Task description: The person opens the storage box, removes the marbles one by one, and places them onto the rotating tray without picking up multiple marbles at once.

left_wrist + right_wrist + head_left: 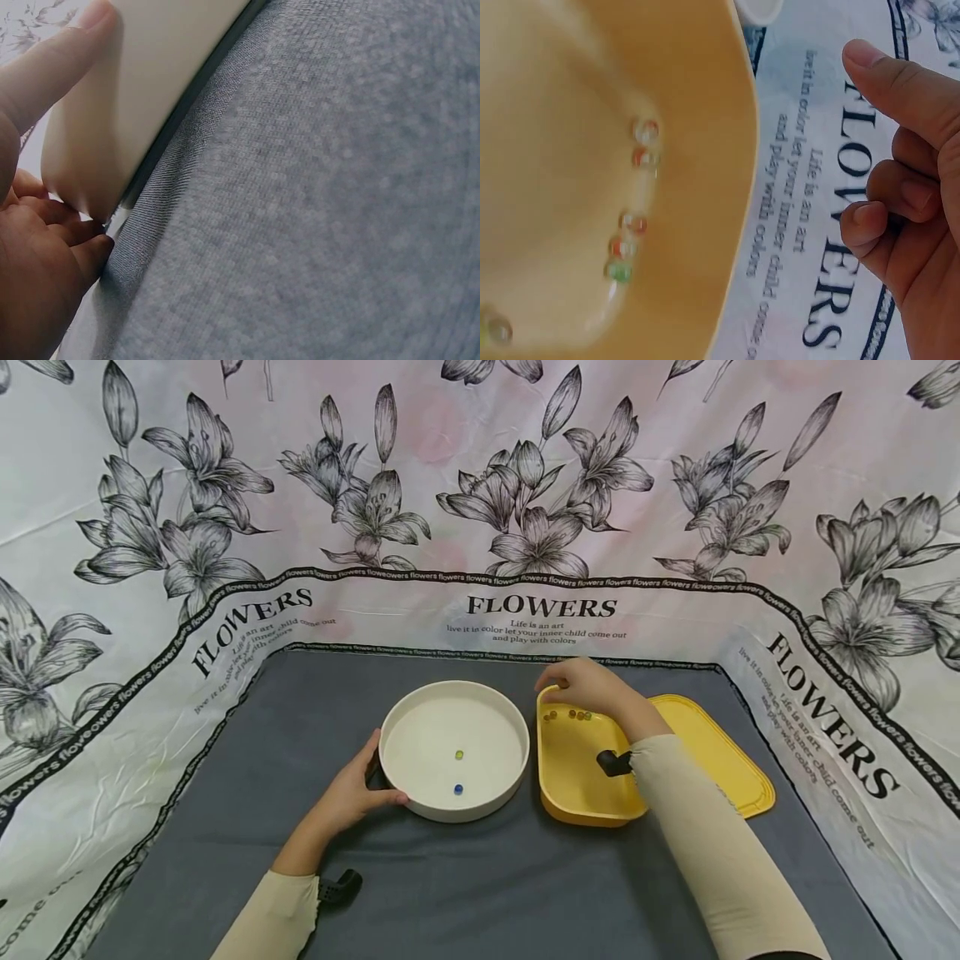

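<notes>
The left hand (348, 792) grips the white round dish (427, 727) at its left, its thumb against the near side and its fingers curled round the left edge. Inside the dish sit a yellow-green bead (459, 755) and, nearer, a blue bead (458, 789). Just to the right of the dish stands the yellow container (577, 768), with small beads (581, 716) strung out along its far side. The right hand (588, 683) is at the container's far left corner, fingers bent; whether they pinch anything I cannot tell. A yellow lid (723, 752) lies on the right, partly behind the right sleeve (720, 843)
</notes>
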